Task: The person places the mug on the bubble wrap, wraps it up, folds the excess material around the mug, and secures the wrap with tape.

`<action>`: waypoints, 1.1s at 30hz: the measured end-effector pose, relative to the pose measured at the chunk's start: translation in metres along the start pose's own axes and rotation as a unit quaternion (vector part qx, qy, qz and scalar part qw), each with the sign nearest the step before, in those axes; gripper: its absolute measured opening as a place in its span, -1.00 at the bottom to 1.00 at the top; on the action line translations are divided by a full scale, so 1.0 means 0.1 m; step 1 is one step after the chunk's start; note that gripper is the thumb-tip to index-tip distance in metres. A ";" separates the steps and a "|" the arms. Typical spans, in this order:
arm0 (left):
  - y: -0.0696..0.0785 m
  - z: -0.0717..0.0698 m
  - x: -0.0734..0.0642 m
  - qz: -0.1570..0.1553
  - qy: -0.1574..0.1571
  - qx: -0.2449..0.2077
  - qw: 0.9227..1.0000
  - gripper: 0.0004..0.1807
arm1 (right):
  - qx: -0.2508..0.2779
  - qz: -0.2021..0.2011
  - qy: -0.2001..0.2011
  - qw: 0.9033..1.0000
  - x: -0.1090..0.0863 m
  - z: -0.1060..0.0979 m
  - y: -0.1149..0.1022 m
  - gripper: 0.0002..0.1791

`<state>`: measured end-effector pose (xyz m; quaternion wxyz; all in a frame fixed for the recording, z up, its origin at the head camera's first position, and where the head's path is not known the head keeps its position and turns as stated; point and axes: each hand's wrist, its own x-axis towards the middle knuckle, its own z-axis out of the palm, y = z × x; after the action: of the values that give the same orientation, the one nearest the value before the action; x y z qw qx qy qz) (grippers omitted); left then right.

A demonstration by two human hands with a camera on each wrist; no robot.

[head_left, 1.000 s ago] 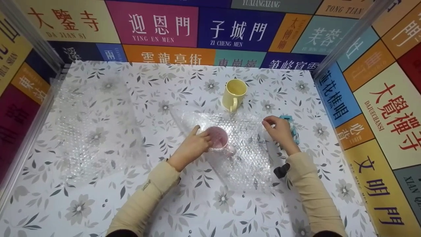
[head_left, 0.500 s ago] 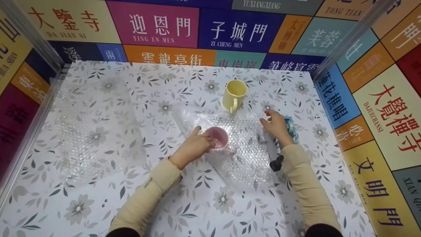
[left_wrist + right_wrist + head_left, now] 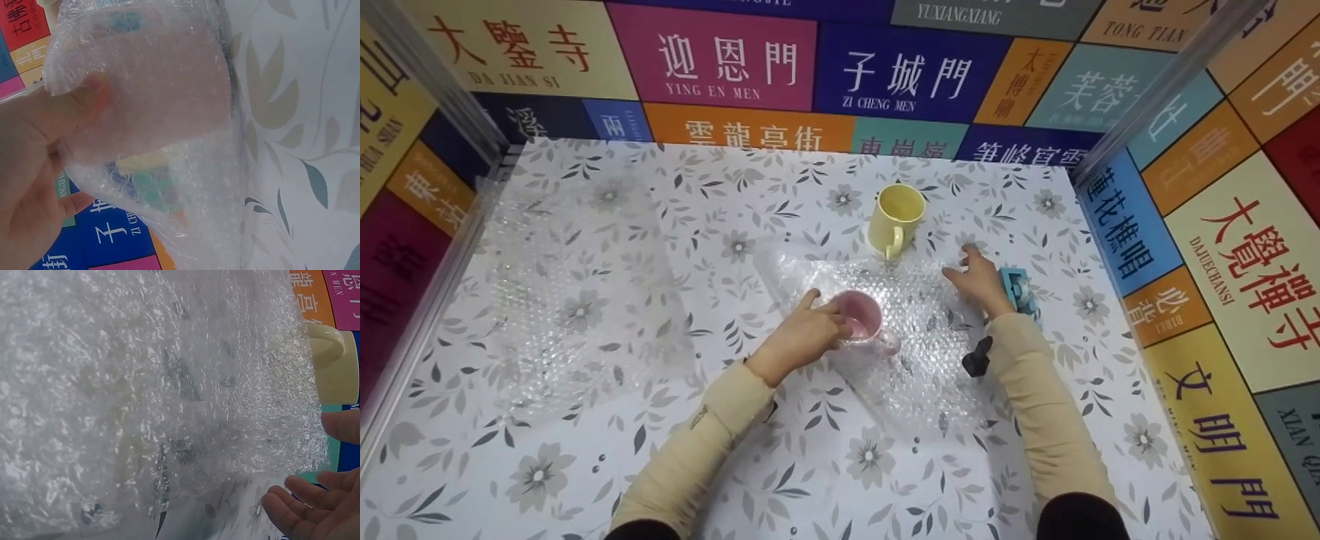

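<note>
- Left hand, the nearer: grip pinching left side of pink mug.
- Pink mug: on bubble wrap, handle pointing right.
- Right hand: fingers parted, holding nothing, beside bubble wrap's far right corner.
- Yellow mug: beyond.

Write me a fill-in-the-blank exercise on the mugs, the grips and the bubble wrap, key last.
1. The left grip holds the ____ mug.
2. The yellow mug has its ____ toward the nearest bubble wrap.
3. The right grip holds ____.
4. Another sheet lies on the table's ____ side.

Missing words: pink; handle; nothing; left.
</note>
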<state>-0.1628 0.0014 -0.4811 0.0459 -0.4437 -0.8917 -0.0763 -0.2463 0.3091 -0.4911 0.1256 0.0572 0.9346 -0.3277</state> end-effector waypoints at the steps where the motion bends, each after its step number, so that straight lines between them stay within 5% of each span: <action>1: 0.00 0.00 0.00 -0.001 -0.003 -0.002 1.000 -0.85 | 0.004 0.006 -0.003 1.000 0.01 0.00 0.00 -0.28; 11: -0.01 0.02 0.00 0.003 -0.007 -0.006 1.000 -0.84 | 0.102 0.081 -0.028 0.991 0.02 0.09 0.07 -0.35; 18: -0.02 0.04 0.00 0.001 -0.003 -0.015 1.000 -0.86 | 0.086 0.005 -0.004 0.996 -0.05 0.08 0.07 -0.75; 33: -0.04 0.09 0.00 0.013 0.020 -0.023 0.999 -0.89 | 0.086 -0.066 -0.025 0.994 -0.22 -0.07 -0.19 -0.76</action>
<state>-0.1666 0.0007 -0.4905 0.0541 -0.4550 -0.8826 -0.1052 -0.2302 0.2977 -0.4686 0.1215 -0.0018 0.9012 -0.4160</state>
